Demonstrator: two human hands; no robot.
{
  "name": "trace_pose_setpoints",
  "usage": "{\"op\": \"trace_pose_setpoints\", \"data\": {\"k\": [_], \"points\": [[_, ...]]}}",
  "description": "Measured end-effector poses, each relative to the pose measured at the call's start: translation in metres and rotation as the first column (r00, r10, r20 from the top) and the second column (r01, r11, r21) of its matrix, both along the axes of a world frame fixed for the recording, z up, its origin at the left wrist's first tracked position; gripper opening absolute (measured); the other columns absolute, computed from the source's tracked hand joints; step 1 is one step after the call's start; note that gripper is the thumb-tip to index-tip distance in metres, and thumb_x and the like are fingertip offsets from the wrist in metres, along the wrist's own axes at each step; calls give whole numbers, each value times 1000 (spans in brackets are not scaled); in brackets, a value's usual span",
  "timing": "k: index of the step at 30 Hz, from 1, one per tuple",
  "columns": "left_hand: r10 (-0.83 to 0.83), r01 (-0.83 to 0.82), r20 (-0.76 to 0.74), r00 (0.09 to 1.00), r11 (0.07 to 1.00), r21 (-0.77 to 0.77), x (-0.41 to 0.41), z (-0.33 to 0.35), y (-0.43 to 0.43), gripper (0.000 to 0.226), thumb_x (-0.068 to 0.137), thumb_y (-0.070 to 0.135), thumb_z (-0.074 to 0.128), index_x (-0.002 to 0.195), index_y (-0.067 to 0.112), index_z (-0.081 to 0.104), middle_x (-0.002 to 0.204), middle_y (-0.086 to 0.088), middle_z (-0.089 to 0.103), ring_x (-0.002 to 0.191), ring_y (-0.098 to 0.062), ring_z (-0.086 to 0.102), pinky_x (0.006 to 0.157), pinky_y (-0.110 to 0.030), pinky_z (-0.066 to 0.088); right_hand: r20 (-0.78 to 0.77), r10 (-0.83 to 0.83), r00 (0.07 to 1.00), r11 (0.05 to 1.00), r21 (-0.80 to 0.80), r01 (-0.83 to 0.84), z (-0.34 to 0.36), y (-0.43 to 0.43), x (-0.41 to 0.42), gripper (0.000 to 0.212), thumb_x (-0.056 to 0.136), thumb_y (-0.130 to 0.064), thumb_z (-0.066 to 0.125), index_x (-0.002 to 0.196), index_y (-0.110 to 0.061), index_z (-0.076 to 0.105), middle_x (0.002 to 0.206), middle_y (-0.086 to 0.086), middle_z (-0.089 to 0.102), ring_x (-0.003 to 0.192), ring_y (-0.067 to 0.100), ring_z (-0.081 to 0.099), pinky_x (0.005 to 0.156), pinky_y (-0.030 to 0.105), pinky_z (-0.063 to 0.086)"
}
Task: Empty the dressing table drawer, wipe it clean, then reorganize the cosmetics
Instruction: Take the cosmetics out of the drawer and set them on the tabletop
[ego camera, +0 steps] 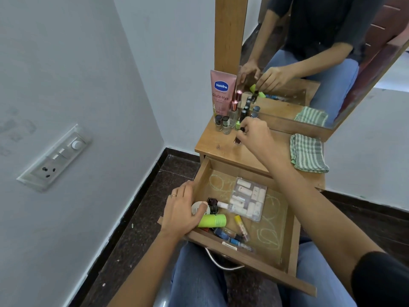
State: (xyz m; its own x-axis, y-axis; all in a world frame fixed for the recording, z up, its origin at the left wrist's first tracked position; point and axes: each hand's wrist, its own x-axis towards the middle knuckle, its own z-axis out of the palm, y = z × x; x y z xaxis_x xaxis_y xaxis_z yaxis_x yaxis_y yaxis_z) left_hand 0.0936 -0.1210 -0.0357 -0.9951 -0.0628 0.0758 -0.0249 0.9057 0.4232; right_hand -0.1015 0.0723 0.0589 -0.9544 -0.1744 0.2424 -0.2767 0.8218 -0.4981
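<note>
The wooden drawer (290, 220) stands pulled out over my lap. In it lie a green tube (213, 220), a round white jar (198, 208), a dark bottle (213, 203), a clear pouch of small items (247, 199), a yellow stick (241, 224) and blue bottles (223, 233). My left hand (182, 210) reaches into the drawer's left side, fingers curled on the white jar. My right hand (252, 135) pinches a small dark nail polish bottle (238, 139) on the dressing table top (214, 147), beside a row of small bottles (223, 124).
A pink Vaseline tube (221, 91) stands at the back against the mirror frame. A green striped cloth (307, 154) lies folded on the table's right. The mirror (309, 52) reflects my hands. A wall with a switch panel (55, 158) is on the left.
</note>
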Motion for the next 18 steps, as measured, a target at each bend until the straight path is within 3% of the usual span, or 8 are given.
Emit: {"op": "trace_pose_setpoints", "data": {"k": [3,6,12,18], "points": [[-107,109,26,994,984,-143,1,-2,-11,69,84,56,43,137,12,48,138,-7,53,119,-27,54,93,-41,46,8,38,999,998,-50,-38,-11,2,-13,12,80,-9,59,91,-5,63,83,9,56,76,25,56,69,39,51],[-48,52,72,996,998,-48,1,-6,-16,67,85,56,47,138,15,44,141,-3,49,124,-23,48,99,-39,42,22,26,999,993,-114,-23,-30,6,-15,17,80,-9,64,96,-9,62,86,6,57,77,22,57,73,43,52],[-8,10,99,995,1000,-21,0,-11,-15,66,88,59,48,139,18,43,139,3,51,125,-18,46,101,-35,40,78,-68,995,960,-266,87,-61,-1,-9,25,83,-17,69,106,-9,60,93,3,58,77,12,52,70,22,42],[-1,2,110,994,1000,-12,0,-11,-15,76,80,67,33,139,20,43,138,5,52,124,-16,46,100,-32,38,117,-186,976,882,-417,219,-67,-16,-26,20,82,-15,71,97,-9,59,91,8,63,80,19,58,75,35,53]]}}
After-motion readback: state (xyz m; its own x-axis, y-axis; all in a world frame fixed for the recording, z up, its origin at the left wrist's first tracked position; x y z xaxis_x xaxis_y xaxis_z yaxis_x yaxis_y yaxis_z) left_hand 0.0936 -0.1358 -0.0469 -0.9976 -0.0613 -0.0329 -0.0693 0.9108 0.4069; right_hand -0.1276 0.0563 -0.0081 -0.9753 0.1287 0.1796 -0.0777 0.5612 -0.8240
